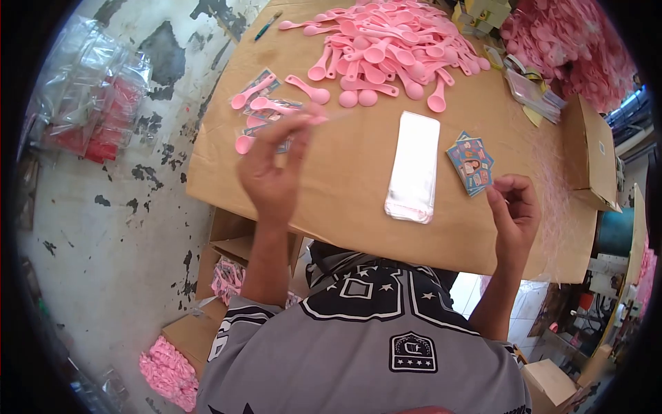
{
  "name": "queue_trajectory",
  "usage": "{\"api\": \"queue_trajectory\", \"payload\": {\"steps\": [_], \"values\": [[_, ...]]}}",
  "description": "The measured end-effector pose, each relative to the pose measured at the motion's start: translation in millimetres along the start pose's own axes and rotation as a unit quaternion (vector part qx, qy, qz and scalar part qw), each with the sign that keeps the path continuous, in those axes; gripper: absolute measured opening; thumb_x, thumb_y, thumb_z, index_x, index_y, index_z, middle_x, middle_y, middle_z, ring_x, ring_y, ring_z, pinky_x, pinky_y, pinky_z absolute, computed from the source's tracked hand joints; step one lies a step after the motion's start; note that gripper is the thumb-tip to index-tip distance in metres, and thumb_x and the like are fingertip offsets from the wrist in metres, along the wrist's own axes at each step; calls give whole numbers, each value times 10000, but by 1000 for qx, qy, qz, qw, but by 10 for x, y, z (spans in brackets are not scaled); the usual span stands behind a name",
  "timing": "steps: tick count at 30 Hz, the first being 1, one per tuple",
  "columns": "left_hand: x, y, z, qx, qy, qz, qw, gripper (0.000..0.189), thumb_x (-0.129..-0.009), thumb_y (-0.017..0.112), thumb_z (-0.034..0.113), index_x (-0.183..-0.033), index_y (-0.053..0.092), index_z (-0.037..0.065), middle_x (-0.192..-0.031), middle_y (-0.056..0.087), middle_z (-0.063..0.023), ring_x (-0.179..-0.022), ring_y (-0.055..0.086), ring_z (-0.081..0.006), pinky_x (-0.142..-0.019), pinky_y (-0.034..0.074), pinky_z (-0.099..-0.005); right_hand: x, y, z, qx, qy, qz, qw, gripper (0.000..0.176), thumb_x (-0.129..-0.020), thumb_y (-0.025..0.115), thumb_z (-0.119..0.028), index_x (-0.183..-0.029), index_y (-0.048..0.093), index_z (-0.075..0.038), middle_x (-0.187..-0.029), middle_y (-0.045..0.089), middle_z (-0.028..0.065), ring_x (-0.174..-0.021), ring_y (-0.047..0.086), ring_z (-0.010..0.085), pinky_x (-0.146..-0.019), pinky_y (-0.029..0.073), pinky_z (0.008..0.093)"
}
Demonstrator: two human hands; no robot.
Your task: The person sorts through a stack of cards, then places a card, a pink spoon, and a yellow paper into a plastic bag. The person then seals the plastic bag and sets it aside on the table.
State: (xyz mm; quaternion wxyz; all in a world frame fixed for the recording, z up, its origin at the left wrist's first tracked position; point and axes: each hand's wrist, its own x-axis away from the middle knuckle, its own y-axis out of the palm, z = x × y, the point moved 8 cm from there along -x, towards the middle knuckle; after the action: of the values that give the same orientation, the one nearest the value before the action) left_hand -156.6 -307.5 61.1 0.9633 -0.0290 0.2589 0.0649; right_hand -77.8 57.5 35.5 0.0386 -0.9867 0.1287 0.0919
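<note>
My left hand is raised over the table's left side, its fingers curled together and partly blurred. A pinkish shape and a faint clear edge show at its fingertips, too smeared to name. Just beyond it lie pink measuring spoons on printed cards, some seemingly in clear bags. My right hand is closed in a pinch beside a small stack of blue printed cards, thumb near the stack's corner. Whatever it grips is hidden. Between the hands lies a stack of clear plastic bags, unheld.
A large heap of pink spoons covers the table's far side, with a pen to its left. At the right stand a cardboard box and a bulging pile of pink items. Plastic bags lie at the far left.
</note>
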Motion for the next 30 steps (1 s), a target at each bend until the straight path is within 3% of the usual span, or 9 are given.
{"api": "queue_trajectory", "payload": {"steps": [4, 5, 8, 11, 19, 22, 23, 27, 30], "values": [[-219, -435, -36, -236, 43, -35, 970, 285, -942, 741, -10, -1224, 729, 35, -1256, 746, -138, -1166, 709, -215, -981, 578, -386, 3, -134, 93, 23, 30, 3, 999, 138, -991, 726, -21, -1109, 655, -22, -1015, 648, -9, -912, 580, 50, -790, 443, 207], [-195, -491, -198, -316, 33, -109, 942, 406, -935, 764, 78, -1334, 693, 88, -1349, 704, -141, -1320, 630, -314, -1106, 492, -497, 17, -177, 105, 30, 42, 12, 999, 130, -994, 728, -34, -1102, 657, -23, -1013, 646, -12, -910, 575, 47, -785, 440, 207], [-165, -368, -404, -441, 81, -205, 870, 484, -983, 718, 207, -1446, 622, 107, -1482, 615, -149, -1449, 498, -363, -1220, 345, -520, -60, -225, 59, 82, -7, 37, 996, 168, -984, 743, -78, -1128, 679, -21, -993, 664, 14, -887, 587, 72, -780, 442, 219], [-102, -430, -752, -525, 68, -238, 814, 507, -1036, 639, 300, -1505, 570, 121, -1592, 508, -145, -1497, 435, -353, -1265, 247, -519, -174, -107, -120, 381, -31, 14, 924, 258, -962, 764, -146, -1179, 698, -24, -1010, 672, 73, -907, 613, 152, -799, 471, 277], [-302, -658, -706, -449, 63, -305, 837, 457, -1004, 664, 197, -1450, 624, 104, -1581, 521, -146, -1478, 467, -340, -1268, 244, -498, -214, -129, 271, 410, 9, 28, 912, 416, -911, 816, -277, -1211, 692, -17, -1032, 634, 129, -1004, 607, 269, -861, 502, 394], [-255, -433, -466, -353, 110, -243, 897, 439, -995, 673, 169, -1422, 638, 74, -1553, 545, -170, -1456, 500, -327, -1240, 311, -483, -224, -176, 405, 378, 44, 38, 924, 392, -896, 832, -257, -1156, 681, -5, -1014, 635, 121, -967, 607, 252, -845, 508, 394], [-178, -300, -453, -287, 76, -187, 936, 351, -993, 681, 160, -1319, 672, 29, -1422, 635, -173, -1332, 595, -325, -1117, 447, -454, -233, -189, 431, 368, 48, 42, 928, 380, -892, 837, -247, -1135, 676, -2, -1000, 638, 115, -934, 607, 241, -830, 510, 386], [285, 626, -621, -297, -93, -240, 920, 287, -956, 758, 260, -1020, 646, 4, -990, 650, -135, -931, 614, -319, -828, 486, -456, -243, -274, 601, 251, 101, 66, 961, 329, -882, 849, -206, -1054, 665, 6, -912, 642, 92, -784, 594, 194, -747, 508, 342], [425, 1078, -510, -361, -35, -241, 900, 346, -945, 770, 310, -928, 609, 4, -908, 598, -139, -897, 585, -329, -825, 472, -467, -232, -312, 549, 280, 65, 84, 954, 244, -926, 807, -183, -998, 682, 13, -879, 650, 80, -727, 583, 167, -702, 496, 315]]}}
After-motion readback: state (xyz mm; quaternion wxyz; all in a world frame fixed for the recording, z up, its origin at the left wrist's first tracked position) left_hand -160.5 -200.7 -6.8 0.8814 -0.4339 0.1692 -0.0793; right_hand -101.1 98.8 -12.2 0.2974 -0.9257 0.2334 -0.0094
